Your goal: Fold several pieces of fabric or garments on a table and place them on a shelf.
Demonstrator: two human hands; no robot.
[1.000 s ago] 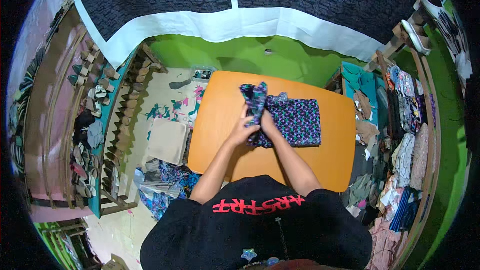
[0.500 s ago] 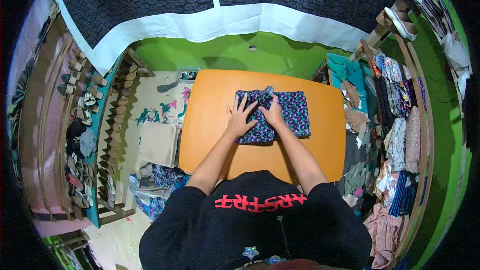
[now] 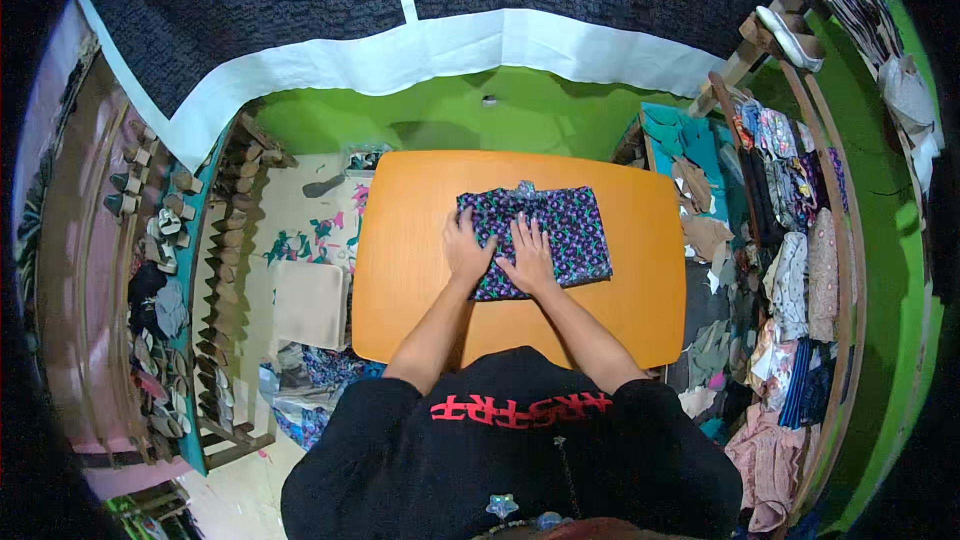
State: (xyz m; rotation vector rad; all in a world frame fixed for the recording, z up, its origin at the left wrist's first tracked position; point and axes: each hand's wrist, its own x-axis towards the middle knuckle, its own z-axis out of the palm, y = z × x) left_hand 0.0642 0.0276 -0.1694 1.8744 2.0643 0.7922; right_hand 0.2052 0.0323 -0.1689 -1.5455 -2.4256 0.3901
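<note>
A folded dark cloth [image 3: 575, 230] with a purple and green floral print lies flat on the orange table [image 3: 405, 240]. My left hand [image 3: 466, 252] rests on its left side, fingers stretched toward the cloth's far left corner. Flat on the middle of the cloth is my right hand [image 3: 529, 258], with its fingers extended and pointing away from me. Neither hand grips anything. At the cloth's far edge sits a small, pale, shiny bit [image 3: 526, 189] that I cannot make out.
Shoe racks [image 3: 180, 270] with shoes and wooden shoe forms stand to the left. A beige cushion-like block [image 3: 310, 300] and bagged patterned fabric [image 3: 320, 380] lie beside the table. To the right are fabric scraps [image 3: 710, 340] and a wooden rack with folded cloths [image 3: 790, 280].
My right hand has come back from the far edge and now lies flat mid-cloth. My left hand has shifted slightly left, its fingers closer together.
</note>
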